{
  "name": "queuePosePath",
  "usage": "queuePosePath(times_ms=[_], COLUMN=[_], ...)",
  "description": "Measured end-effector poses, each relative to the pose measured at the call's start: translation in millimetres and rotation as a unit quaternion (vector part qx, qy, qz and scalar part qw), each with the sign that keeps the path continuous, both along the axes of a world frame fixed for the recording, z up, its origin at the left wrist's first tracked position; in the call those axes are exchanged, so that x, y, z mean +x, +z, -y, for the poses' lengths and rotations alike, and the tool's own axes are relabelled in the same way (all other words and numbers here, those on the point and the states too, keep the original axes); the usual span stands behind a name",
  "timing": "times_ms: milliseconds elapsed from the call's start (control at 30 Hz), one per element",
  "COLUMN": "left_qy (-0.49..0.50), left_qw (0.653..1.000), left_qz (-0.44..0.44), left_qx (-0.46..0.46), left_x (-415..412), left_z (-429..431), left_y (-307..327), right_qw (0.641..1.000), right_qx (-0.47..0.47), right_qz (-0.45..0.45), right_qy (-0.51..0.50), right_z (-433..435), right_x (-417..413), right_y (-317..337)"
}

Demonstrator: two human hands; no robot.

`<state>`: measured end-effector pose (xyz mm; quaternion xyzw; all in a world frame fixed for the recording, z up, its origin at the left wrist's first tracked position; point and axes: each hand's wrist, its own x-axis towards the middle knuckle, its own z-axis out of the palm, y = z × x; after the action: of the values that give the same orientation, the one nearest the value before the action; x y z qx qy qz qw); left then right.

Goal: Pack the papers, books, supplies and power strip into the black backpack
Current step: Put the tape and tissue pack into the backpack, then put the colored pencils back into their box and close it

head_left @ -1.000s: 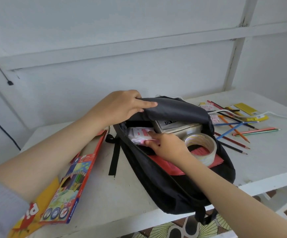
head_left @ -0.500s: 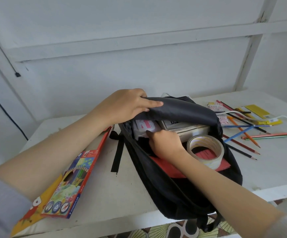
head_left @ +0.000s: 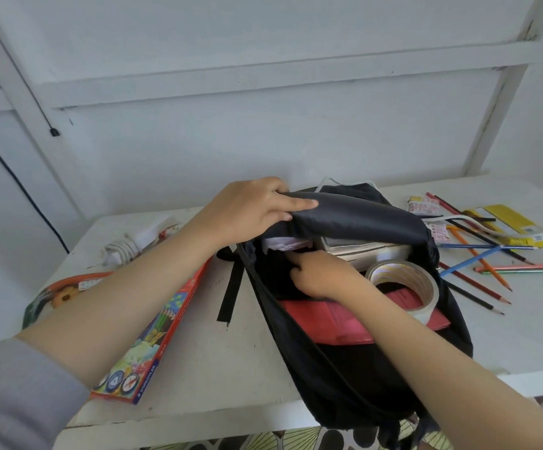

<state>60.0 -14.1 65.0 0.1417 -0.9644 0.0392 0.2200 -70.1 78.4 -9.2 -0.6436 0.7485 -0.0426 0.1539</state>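
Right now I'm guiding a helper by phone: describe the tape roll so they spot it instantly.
Find the black backpack lying open on the white table. Inside its mouth, a tape roll rests on a red folder. It is the only pale ring there.

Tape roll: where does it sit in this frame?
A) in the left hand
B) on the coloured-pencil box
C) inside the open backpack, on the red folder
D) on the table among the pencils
C: the tape roll lies inside the open black backpack, resting on the red folder.
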Motion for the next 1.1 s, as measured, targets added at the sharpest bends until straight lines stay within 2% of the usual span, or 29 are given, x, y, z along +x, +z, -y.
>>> queuePosePath(times_ms=[167, 267, 367, 433, 533, 633, 700, 800, 867, 933, 1033, 1100], left_qy=[0.003, 0.002, 0.074, 0.16, 0.302, 0.413, 0.436, 0.446, 0.456, 0.461, 0.437, 0.41], left_qw=[0.999, 0.998, 0.984, 0.963, 0.912, 0.859, 0.829, 0.817, 0.819, 0.809, 0.787, 0.791], left_qz=[-0.029, -0.052, -0.112, -0.156, -0.19, -0.113, -0.067, -0.059, -0.057, -0.082, -0.169, -0.219], left_qx=[0.031, 0.042, 0.118, 0.151, 0.203, 0.279, 0.344, 0.361, 0.343, 0.356, 0.402, 0.398], left_x=[11, 27, 66, 102, 156, 194, 205, 205, 201, 200, 202, 202], left_z=[-6, -18, -29, -36, -50, -68, -80, -91, -91, -88, -87, -90], left_y=[-33, -45, -51, -58, -75, -98, -111, -123, -128, -130, -125, -117], right_qw=[0.989, 0.985, 0.975, 0.965, 0.953, 0.953, 0.965, 0.966, 0.94, 0.912, 0.874, 0.844], right_qx=[0.034, -0.004, -0.061, -0.087, -0.11, -0.079, -0.066, -0.024, -0.001, -0.021, -0.036, -0.04], right_qz=[0.125, 0.133, 0.165, 0.203, 0.236, 0.249, 0.221, 0.255, 0.339, 0.402, 0.472, 0.522], right_qy=[0.074, 0.108, 0.136, 0.143, 0.154, 0.154, 0.127, 0.038, -0.03, -0.077, -0.111, -0.112], right_z=[-51, -72, -73, -65, -45, -20, -5, 11, 17, 22, 22, 19], right_x=[7, 22, 46, 62, 93, 125, 141, 154, 160, 161, 159, 158], right_y=[42, 71, 89, 89, 77, 49, 27, -3, -16, -25, -25, -18])
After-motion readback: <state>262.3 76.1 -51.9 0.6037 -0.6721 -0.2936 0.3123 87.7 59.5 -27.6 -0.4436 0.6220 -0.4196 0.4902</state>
